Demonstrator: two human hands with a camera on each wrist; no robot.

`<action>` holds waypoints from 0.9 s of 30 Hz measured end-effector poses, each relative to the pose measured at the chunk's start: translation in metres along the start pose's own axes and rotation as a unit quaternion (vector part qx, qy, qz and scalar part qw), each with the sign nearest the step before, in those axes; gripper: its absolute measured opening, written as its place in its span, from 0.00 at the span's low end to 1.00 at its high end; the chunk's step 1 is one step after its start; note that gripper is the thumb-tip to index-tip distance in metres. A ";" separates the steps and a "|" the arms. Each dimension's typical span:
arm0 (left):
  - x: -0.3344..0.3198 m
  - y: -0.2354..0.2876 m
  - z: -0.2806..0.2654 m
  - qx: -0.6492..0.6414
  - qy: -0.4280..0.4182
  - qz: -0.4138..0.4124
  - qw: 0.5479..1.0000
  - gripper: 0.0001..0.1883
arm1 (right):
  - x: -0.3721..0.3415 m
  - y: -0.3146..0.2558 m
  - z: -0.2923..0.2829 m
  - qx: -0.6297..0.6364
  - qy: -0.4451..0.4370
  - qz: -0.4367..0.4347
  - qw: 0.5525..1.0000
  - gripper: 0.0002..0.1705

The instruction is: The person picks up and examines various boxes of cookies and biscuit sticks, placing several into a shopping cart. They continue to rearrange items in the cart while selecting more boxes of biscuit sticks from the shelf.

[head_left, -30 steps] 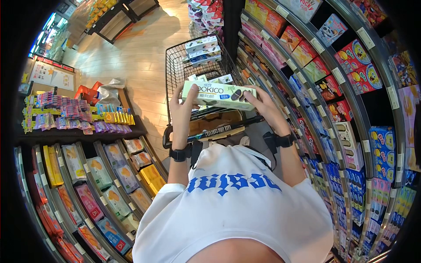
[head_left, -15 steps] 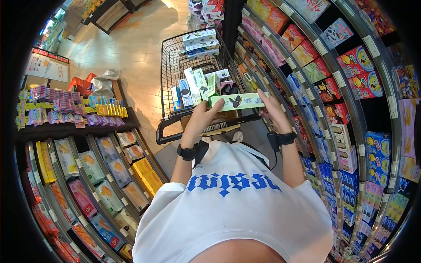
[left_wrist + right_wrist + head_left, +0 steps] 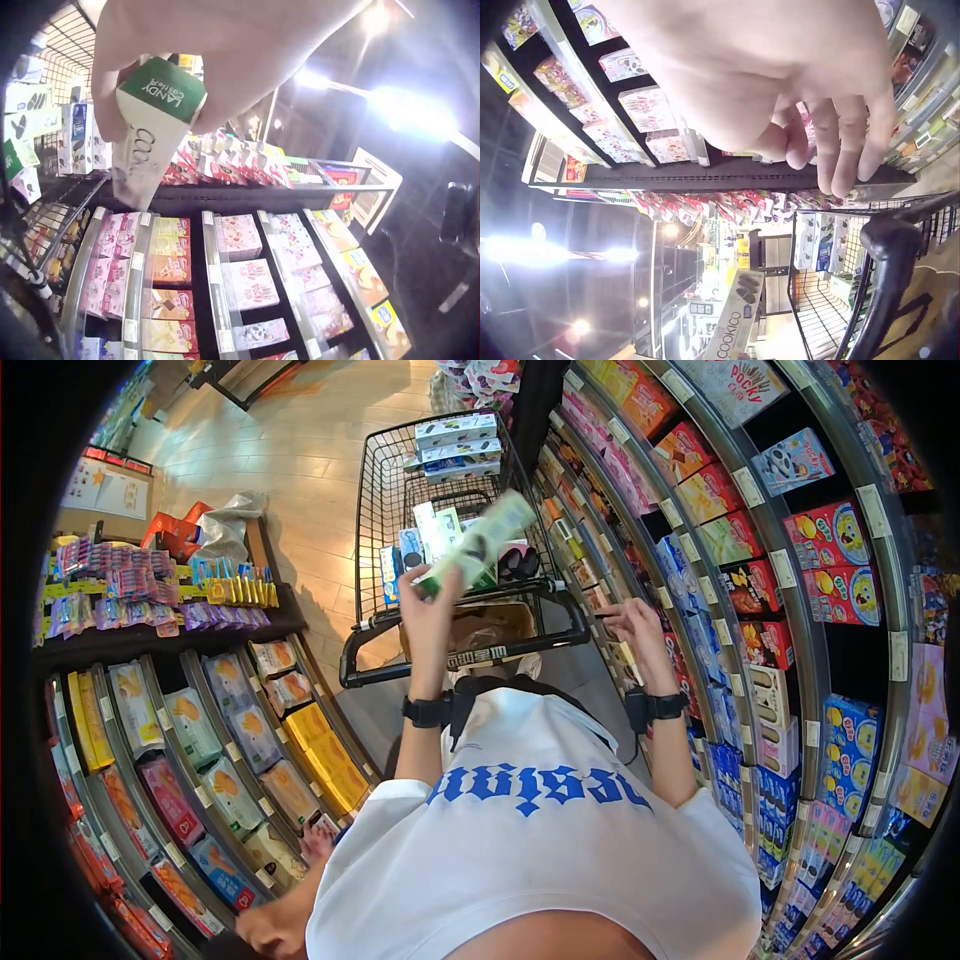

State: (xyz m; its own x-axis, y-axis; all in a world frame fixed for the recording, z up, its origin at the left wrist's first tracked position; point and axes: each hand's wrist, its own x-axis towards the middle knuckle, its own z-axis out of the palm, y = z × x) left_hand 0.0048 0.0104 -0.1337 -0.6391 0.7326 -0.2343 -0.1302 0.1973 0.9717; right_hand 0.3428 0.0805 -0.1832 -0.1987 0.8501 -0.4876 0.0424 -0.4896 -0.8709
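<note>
My left hand [image 3: 430, 622] grips a pale green box of cookies [image 3: 492, 538] by one end, over the shopping cart [image 3: 372, 490]. The box is tilted and a little blurred in the head view. In the left wrist view, its dark green end [image 3: 166, 88] shows between thumb and fingers. To the right of the cart's handle, my right hand [image 3: 642, 640] is empty, its fingers loosely bent. Below the held box, several cookie boxes [image 3: 432, 532] stand in the near part of the cart, partly hidden by it. More boxes [image 3: 458, 450] lie at the cart's far end.
Snack shelves [image 3: 745, 485] curve close along the right side. At the lower left is another shelf with packaged biscuits [image 3: 185, 720], where another person's hand [image 3: 265, 932] shows near my sleeve. A rack of hanging snacks [image 3: 150, 595] stands left of the cart, beside the wooden floor [image 3: 270, 470].
Both hands held the box earlier; my right hand has let go and drawn away to the right. The left hand has swung the box slantwise over the cart. Another person's hand has appeared lower left.
</note>
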 end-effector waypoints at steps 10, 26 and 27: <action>0.017 -0.023 -0.006 -0.006 -0.006 -0.120 0.993 0.34 | -0.002 -0.016 -0.015 -0.044 -0.044 0.001 0.998 0.26; 0.012 -0.028 -0.021 0.195 -0.017 -0.104 0.975 0.31 | 0.038 -0.028 0.026 -0.035 -0.183 -0.037 0.982 0.17; 0.020 -0.031 -0.024 0.206 -0.016 -0.116 0.971 0.31 | 0.041 -0.025 0.033 -0.037 -0.190 -0.036 0.980 0.17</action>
State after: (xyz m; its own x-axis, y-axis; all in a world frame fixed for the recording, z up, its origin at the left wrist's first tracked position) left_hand -0.0217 0.0030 -0.1677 -0.6035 0.6564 -0.4527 0.0515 0.5986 0.7994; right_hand 0.3014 0.1216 -0.1794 -0.5537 0.7420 -0.3780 0.0821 -0.4031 -0.9115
